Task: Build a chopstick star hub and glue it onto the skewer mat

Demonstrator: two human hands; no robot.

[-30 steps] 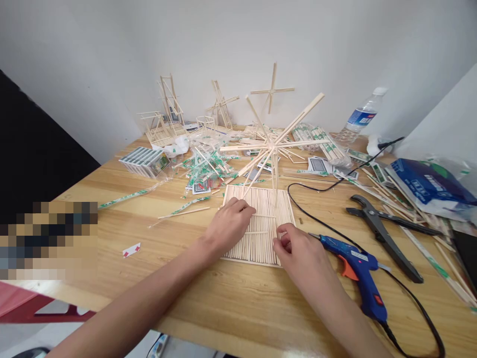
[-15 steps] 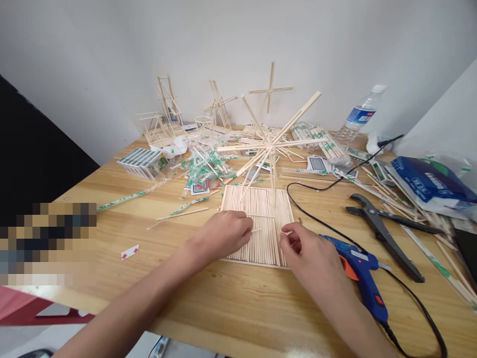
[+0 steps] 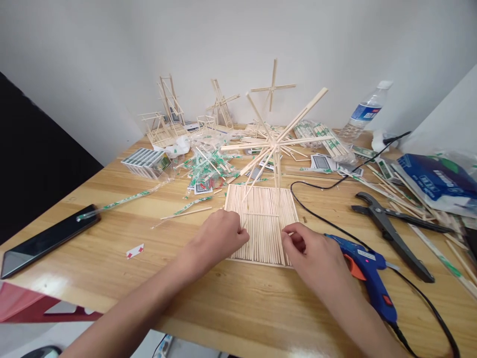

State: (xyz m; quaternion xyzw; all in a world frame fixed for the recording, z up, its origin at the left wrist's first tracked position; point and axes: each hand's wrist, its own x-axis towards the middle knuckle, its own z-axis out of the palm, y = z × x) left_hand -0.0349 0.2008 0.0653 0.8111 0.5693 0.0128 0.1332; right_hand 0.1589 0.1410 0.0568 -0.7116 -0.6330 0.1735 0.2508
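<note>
A square mat of wooden sticks (image 3: 263, 219) lies on the wooden table (image 3: 149, 278). A spoked wheel of sticks (image 3: 274, 144) stands upright on the mat's far half. My left hand (image 3: 219, 238) rests on the mat's near left edge, fingers curled and pinched together. My right hand (image 3: 311, 253) sits at the mat's near right corner, fingers pinched on a thin stick I can barely see. A thin cross stick (image 3: 261, 215) lies across the mat between the hands and the wheel.
A blue glue gun (image 3: 368, 276) with a black cord lies right of my right hand. Black cutters (image 3: 395, 233) are farther right. A phone (image 3: 44, 241) lies at the left. Stick models, wrappers, card boxes (image 3: 147, 161), a water bottle (image 3: 365, 112) and a blue bag (image 3: 436, 181) crowd the back.
My left hand slid back from the mat's middle to its near left edge. The right hand shifted slightly right. The short loose stick on the mat is gone from sight.
</note>
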